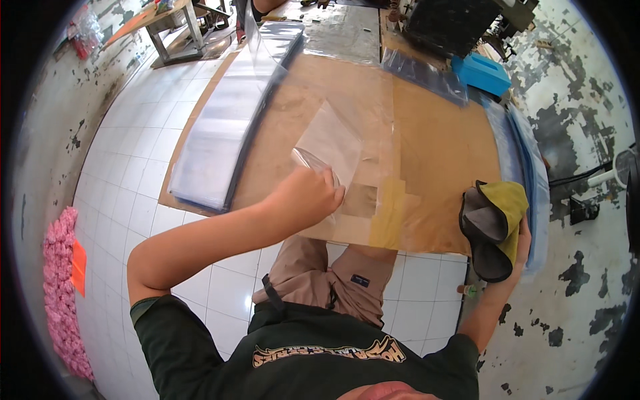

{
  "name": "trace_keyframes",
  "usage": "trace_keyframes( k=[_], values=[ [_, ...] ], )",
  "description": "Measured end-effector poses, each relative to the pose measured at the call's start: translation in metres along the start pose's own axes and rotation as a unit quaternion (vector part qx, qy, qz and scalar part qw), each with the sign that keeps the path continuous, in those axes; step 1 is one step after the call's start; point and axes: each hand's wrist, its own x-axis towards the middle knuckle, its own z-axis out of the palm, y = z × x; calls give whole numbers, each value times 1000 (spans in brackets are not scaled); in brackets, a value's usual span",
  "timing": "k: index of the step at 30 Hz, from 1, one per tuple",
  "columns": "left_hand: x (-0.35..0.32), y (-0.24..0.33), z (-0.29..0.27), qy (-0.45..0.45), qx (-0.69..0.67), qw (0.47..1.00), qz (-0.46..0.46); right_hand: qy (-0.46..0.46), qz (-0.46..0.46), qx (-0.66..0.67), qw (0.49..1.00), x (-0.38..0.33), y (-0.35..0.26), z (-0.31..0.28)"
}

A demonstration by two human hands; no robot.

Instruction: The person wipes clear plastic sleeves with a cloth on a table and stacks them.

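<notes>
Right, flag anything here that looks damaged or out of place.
The floor on the right is badly worn, its coating flaked off in dark patches. On the board, nothing looks spilled or torn; the left hand holds a clear bag, the right hand a cloth.

Clear plastic bag [331,139] on table; bag stack [227,127] left.

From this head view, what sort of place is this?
Likely a small packing workshop: a brown worktable with stacks of clear plastic bags, worn, flaking floor paint. The left hand holds a clear bag; the right hand, a grey-yellow cloth.
</notes>
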Motion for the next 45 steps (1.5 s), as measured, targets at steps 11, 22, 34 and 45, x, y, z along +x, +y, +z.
trace_keyframes(
  k=[11,22,34,45],
  values=[
    [-27,-33,-22,-51,-367,929,-19,-61,-20,46,997,28,31,13],
    [69,-121,39,120,-201,921,-312,-54,-58,33,996,17,33,7],
    [107,-103,70,-18,-195,952,-235,16,-253,-88,963,0,51,-32],
    [64,-36,2,137,-197,937,-253,42,-199,-23,979,40,84,-33]
  ],
)
